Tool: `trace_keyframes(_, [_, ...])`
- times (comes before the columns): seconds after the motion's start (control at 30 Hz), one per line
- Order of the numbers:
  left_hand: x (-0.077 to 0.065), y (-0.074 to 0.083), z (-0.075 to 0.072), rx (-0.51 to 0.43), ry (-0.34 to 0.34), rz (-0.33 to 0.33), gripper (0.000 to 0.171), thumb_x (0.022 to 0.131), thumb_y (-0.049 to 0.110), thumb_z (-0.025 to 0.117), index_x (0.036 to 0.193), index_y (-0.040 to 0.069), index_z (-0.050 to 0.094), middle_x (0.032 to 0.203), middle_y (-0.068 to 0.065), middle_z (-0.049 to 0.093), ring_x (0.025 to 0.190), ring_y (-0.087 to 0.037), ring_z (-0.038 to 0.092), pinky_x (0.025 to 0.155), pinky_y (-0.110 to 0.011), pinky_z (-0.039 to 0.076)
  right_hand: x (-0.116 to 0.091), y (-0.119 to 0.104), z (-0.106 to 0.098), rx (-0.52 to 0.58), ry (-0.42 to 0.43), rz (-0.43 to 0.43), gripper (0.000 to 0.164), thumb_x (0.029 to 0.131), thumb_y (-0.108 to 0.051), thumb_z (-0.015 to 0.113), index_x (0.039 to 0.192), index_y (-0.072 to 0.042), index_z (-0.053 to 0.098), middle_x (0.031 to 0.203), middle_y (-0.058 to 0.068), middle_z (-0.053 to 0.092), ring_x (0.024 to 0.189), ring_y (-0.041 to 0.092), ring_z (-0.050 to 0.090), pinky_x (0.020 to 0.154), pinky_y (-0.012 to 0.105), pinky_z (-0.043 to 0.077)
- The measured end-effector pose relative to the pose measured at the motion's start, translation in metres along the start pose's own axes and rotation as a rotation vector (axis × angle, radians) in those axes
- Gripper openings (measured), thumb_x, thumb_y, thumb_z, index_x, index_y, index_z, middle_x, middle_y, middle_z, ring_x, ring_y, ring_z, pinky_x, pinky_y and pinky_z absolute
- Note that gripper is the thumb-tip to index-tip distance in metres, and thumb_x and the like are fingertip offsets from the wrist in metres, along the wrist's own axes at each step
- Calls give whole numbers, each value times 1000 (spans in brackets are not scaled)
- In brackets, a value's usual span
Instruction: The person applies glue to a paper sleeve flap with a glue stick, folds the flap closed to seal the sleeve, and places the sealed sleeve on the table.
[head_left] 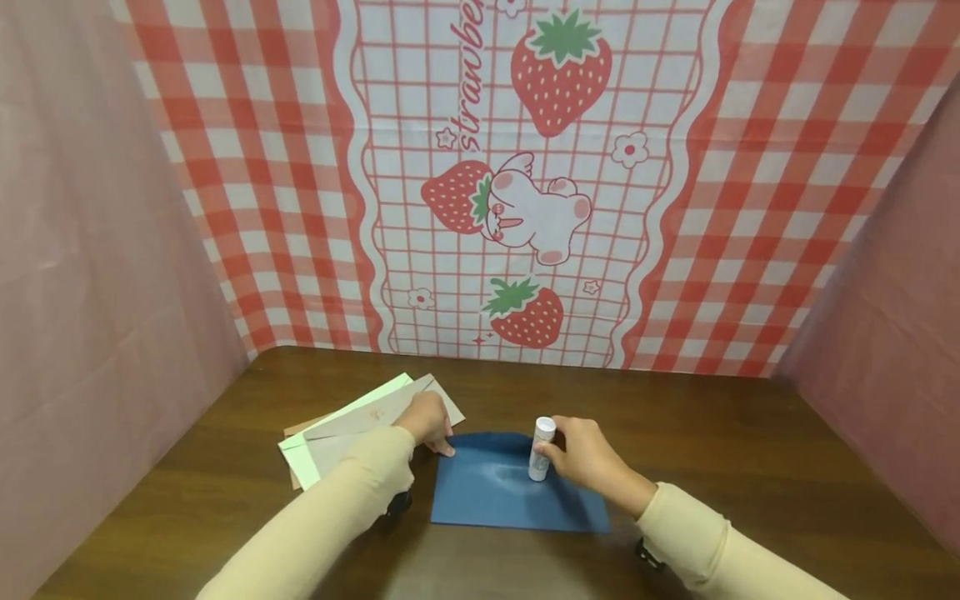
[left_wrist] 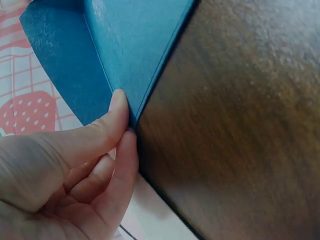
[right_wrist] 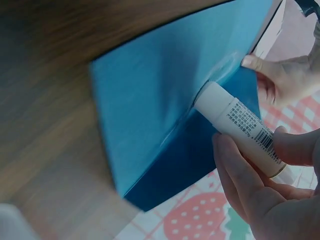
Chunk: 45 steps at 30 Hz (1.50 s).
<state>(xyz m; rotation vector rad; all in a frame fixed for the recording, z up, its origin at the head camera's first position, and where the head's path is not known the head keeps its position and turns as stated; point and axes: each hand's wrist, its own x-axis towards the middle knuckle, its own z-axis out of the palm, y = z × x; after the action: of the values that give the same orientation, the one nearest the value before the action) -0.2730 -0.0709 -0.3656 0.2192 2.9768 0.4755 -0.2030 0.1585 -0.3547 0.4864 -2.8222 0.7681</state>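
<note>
A blue envelope [head_left: 487, 500] lies on the wooden table with its flap [right_wrist: 185, 150] folded out on the far side. My left hand [head_left: 429, 421] pinches its left corner near the flap crease, thumb on top, as the left wrist view shows. In my right hand [head_left: 588, 454] I grip a white glue stick [head_left: 538, 454] between thumb and fingers. Its lower end meets the envelope close to the flap crease in the right wrist view. Whitish glue smears [head_left: 502, 477] show on the blue paper.
Left of the blue envelope lies a stack of other envelopes, among them a beige one [head_left: 345, 433] on top and a pale green one [head_left: 294, 454] under it. A strawberry-patterned cloth [head_left: 525, 250] hangs behind the table [head_left: 712, 450], with pink cloth on both sides.
</note>
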Motion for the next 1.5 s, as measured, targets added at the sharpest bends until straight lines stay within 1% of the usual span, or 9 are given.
trace_keyframes(0.13, [1, -1, 0, -28, -23, -28, 22, 59, 18, 92, 63, 8, 73, 67, -6, 73, 61, -13, 72, 60, -13, 51, -3, 11, -8, -13, -6, 10, 14, 84, -15, 72, 87, -3, 65, 77, 6, 66, 68, 11, 56, 57, 25, 44])
trace_keyframes(0.4, [7, -2, 1, 13, -55, -10, 21, 62, 21, 90, 66, 8, 74, 70, -5, 74, 64, -13, 73, 66, -13, 52, -8, 29, -18, -36, -1, 19, 15, 84, -15, 72, 81, -4, 62, 70, 5, 61, 64, 11, 49, 55, 24, 39])
trace_keyframes(0.7, [7, 0, 4, -108, -66, -48, 21, 60, 13, 91, 66, 4, 73, 69, -9, 74, 62, -16, 73, 55, -17, 53, -14, 40, -25, -75, 0, 30, 15, 83, -17, 74, 85, -4, 65, 75, 5, 65, 68, 13, 54, 59, 29, 44])
trace_keyframes(0.8, [5, 0, 4, -113, -56, -31, 21, 59, 13, 91, 66, 4, 73, 69, -9, 74, 62, -16, 72, 54, -16, 52, -14, 40, -29, -98, 22, 12, 15, 82, -14, 74, 82, -3, 64, 71, 5, 63, 65, 13, 52, 57, 27, 43])
trace_keyframes(0.93, [0, -4, 4, -134, -38, -7, 21, 61, 12, 90, 65, 4, 72, 66, -8, 73, 59, -15, 71, 55, -16, 51, -12, 32, -34, -101, 55, -16, 16, 81, -12, 74, 78, -2, 62, 65, 5, 58, 60, 12, 46, 53, 24, 38])
trace_keyframes(1.07, [-7, -9, 3, -174, -16, 14, 20, 62, 8, 89, 64, 3, 70, 60, -7, 70, 55, -15, 69, 56, -17, 51, -8, 14, -31, -31, 11, -40, 16, 83, -15, 73, 76, -5, 62, 65, 3, 58, 60, 10, 45, 53, 22, 37])
trace_keyframes(1.23, [-10, -11, 3, -163, 40, 88, 19, 62, 7, 89, 63, 4, 70, 58, -7, 69, 49, -10, 63, 54, -16, 47, 3, -10, -12, 51, -33, -104, 12, 85, -16, 71, 81, -6, 66, 70, 3, 63, 62, 7, 48, 54, 20, 38])
trace_keyframes(1.37, [-8, -10, 3, -145, 65, 90, 21, 60, 12, 91, 61, 7, 70, 55, -4, 67, 47, -5, 55, 53, -15, 43, 15, -29, 6, 101, -79, -145, 12, 87, -18, 70, 87, -6, 67, 76, 5, 67, 65, 6, 53, 56, 19, 42])
trace_keyframes(1.5, [-6, -11, 5, -150, 84, 95, 22, 58, 14, 92, 61, 7, 71, 54, -3, 66, 47, -5, 53, 52, -16, 42, 26, -42, 22, 152, -130, -172, 11, 88, -18, 69, 90, -6, 68, 80, 6, 69, 69, 10, 58, 57, 19, 45])
